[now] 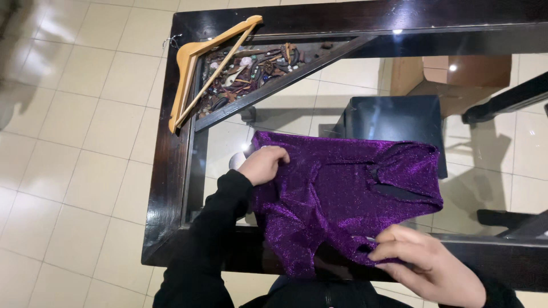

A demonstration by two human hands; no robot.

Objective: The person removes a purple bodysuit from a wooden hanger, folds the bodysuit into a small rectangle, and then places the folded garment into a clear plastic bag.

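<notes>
A glittery purple garment (337, 194) lies spread on a glass-topped table (165, 171) with a dark wooden frame. My left hand (262, 164) grips the garment's upper left edge, fingers curled into the fabric. My right hand (425, 262) pinches the garment's lower edge near the table's front rail. Both arms wear black sleeves. A wooden clothes hanger (197, 68) rests on the table's far left corner, away from both hands.
A triangular recess (257, 71) under the glass holds several small trinkets and beads. Through the glass I see a dark stool (394, 120), a cardboard box (456, 77) and pale floor tiles (74, 142). Tiled floor extends to the left of the table.
</notes>
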